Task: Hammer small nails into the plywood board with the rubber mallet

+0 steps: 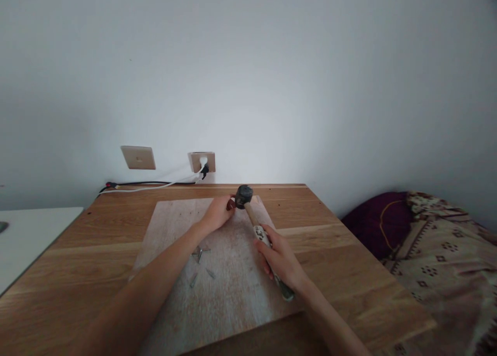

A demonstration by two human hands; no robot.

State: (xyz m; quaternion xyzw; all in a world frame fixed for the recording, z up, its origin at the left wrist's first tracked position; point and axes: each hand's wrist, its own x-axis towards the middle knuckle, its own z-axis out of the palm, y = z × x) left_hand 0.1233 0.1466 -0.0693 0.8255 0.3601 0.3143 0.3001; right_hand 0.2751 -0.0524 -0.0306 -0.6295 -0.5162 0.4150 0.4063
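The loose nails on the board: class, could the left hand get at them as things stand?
Probably yes. The loose nails lie bare on the board, just beside the left forearm. The left hand rests farther up by the hammer head, so it need only draw back. Nothing covers them.

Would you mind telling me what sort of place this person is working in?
Most likely a room in a home, perhaps a bedroom. A wooden desk stands against a plain wall with sockets, and a bed with a patterned blanket sits beside it. The right hand grips a hammer over a board.
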